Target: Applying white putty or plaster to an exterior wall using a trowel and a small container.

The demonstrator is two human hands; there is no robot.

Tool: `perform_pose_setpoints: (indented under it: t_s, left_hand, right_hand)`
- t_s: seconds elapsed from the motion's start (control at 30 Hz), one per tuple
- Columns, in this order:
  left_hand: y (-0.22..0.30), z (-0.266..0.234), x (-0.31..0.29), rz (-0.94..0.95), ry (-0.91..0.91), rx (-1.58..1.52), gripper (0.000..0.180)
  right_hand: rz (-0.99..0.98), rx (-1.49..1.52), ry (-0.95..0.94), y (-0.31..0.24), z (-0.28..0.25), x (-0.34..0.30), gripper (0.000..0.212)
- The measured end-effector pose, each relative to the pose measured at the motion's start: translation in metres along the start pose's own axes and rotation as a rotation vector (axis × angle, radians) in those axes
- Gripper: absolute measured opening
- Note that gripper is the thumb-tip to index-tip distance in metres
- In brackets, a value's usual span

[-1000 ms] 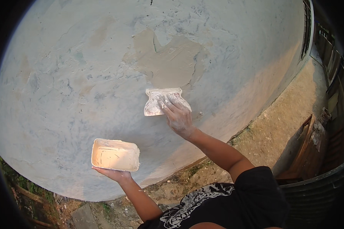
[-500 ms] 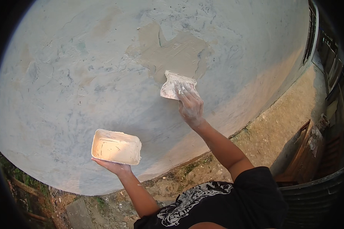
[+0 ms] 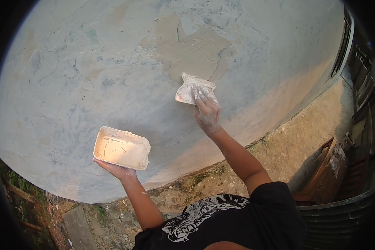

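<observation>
My right hand (image 3: 207, 114), dusted with white, grips a flat putty spreader (image 3: 191, 88) smeared with white filler. Its far edge lies at the lower end of a beige filler patch (image 3: 191, 50) on the grey-white wall (image 3: 112, 91). My fingers press along the spreader's back. From below, my left hand (image 3: 120, 170) supports a shallow rectangular plastic tub (image 3: 148, 151), tilted so that its inside shows. Cream-coloured putty coats the tub's bottom and sides; its rim is crusted. The left fingers are mostly hidden under the tub.
Along the wall's foot runs a strip of bare ground and concrete (image 3: 296, 129). A wooden piece of furniture or frame (image 3: 318, 177) stands at the right, near a dark ribbed surface (image 3: 339, 218). A barred window (image 3: 343, 43) is set in the wall at the far right.
The tub in my left hand has shifted slightly up and left in view. The spreader stays at the patch's lower end, my right hand still gripping it. The whole view has shifted a little.
</observation>
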State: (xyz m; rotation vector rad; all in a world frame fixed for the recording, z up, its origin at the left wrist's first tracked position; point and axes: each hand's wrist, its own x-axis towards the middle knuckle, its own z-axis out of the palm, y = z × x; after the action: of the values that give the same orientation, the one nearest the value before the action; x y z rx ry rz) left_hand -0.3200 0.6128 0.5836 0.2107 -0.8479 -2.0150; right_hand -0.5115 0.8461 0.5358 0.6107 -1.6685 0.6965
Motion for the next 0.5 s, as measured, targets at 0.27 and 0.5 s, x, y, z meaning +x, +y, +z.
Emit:
perform_pose_setpoints:
  t_s: [0.27, 0.5]
  left_hand:
    - [0.004, -0.005, 0.007, -0.041, -0.042, -0.03, 0.076]
    - [0.0, -0.004, 0.003, -0.082, -0.063, -0.044, 0.074]
  right_hand:
    - [0.19, 0.154, -0.066, -0.01, -0.024, 0.007, 0.039]
    - [0.334, 0.096, 0.356, 0.058, -0.023, 0.074, 0.031]
